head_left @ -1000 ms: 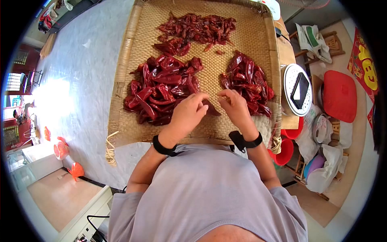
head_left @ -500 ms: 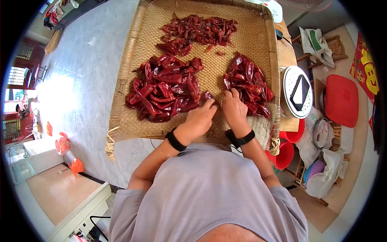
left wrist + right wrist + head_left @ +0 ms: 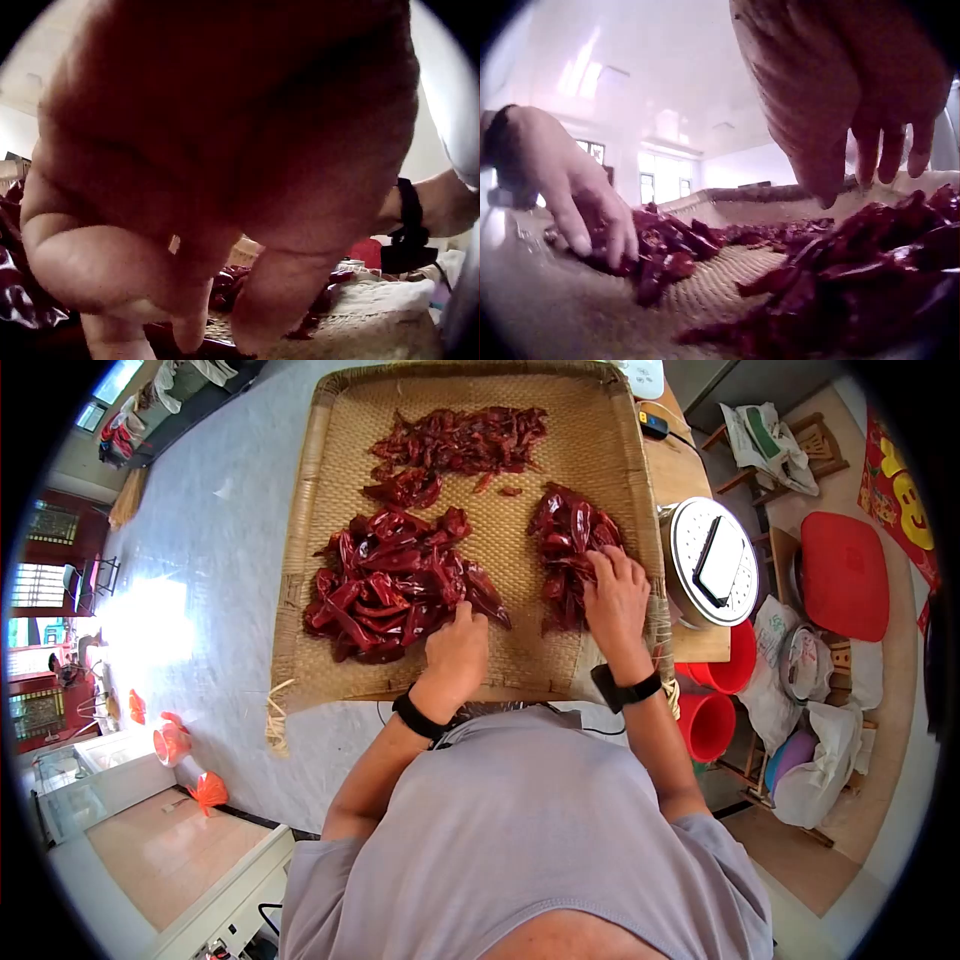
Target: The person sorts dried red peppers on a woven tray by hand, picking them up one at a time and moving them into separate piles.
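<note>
One side first: the left hand [image 3: 458,655] bends its fingers [image 3: 463,612] at the edge of the bigger heap of red peppers [image 3: 370,570]; whether they're pinching one, I can't tell. Over the smaller heap [image 3: 565,540], the right hand [image 3: 618,605] has its fingers loosely spread, apparently gripping nothing. Careful: a wide sweep could drag peppers across that gap and mix the heaps; a hard tug might split one. Glossy, creased, leathery skins; shrivelled scraps [image 3: 465,442] beyond; coarse woven tray [image 3: 500,555], raised rim; smooth wooden worktop [image 3: 685,472] alongside.

White glare streaks the glossy pale-grey floor [image 3: 232,575]; at its wrist camera, my left grip [image 3: 225,180] is deeply shadowed.
</note>
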Demonstrator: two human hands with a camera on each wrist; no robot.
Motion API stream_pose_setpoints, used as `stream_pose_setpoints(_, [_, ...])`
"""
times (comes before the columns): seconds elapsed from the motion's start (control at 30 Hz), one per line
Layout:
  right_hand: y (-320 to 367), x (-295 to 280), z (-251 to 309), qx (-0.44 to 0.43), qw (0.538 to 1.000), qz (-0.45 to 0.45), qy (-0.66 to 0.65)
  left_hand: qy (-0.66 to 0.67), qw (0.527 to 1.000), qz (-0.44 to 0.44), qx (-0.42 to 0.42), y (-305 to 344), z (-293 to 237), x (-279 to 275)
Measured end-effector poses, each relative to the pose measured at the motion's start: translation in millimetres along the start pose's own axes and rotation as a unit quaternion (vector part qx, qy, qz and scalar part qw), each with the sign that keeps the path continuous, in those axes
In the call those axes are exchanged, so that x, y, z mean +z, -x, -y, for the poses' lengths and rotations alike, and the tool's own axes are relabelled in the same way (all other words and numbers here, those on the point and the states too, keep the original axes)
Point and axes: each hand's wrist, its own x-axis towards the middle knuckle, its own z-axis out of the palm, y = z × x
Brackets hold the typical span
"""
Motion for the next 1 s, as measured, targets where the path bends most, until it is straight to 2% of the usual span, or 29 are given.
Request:
stream_pose_setpoints(0.03, [0, 3, -10, 0.008, 0.999, -0.005, 0.040, 0.001, 1.000, -0.001, 0.002, 1, -2, -2])
stream_pose_setpoints(0.13, [-5, 7, -29, -0.027, 0.999, 0.021, 0.028, 0.028, 0.999, -0.041, -0.004, 7, -11, -8])
stream_pose_setpoints(0.23, [-4, 5, -31, -0.026, 0.999, -0.037, 0.000, 0.075, 0.997, -0.010, -0.022, 14, -16, -20])
stream_pose_setpoints(0.37, [3, -6, -25, 0.027, 0.999, 0.028, -0.012, 0.111, 0.992, -0.015, -0.057, 23, -21, -22])
stream_pose_setpoints(0.47, [9, 2, -35, 0.007, 1.000, 0.027, 0.012, 0.125, 0.991, -0.004, -0.041, 24, -15, -15])
stream_pose_setpoints(0.57, [6, 0, -34, 0.048, 0.998, 0.038, -0.001, 0.139, 0.990, 0.005, -0.018, 26, -14, -11])
stream_pose_setpoints(0.67, [-3, 2, -26, 0.012, 0.999, -0.032, 0.027, 0.146, 0.989, 0.027, 0.007, 23, -13, -14])
stream_pose_setpoints(0.77, [-7, 16, -30, 0.000, 0.998, 0.003, 0.061, 0.166, 0.984, 0.040, 0.039, 18, -6, -19])
stream_pose_setpoints(0.87, [-14, 11, -28, 0.026, 0.998, 0.035, 0.046, 0.201, 0.976, 0.040, 0.074, 14, 7, -21])
stream_pose_setpoints(0.93, [-12, 9, -27, 0.021, 0.998, 0.024, 0.045, 0.209, 0.972, 0.035, 0.098, 13, 14, -24])
stream_pose_setpoints(1.0, [-9, 7, -27, 0.015, 0.999, 0.004, 0.038, 0.211, 0.973, 0.064, 0.070, 11, 15, -32])
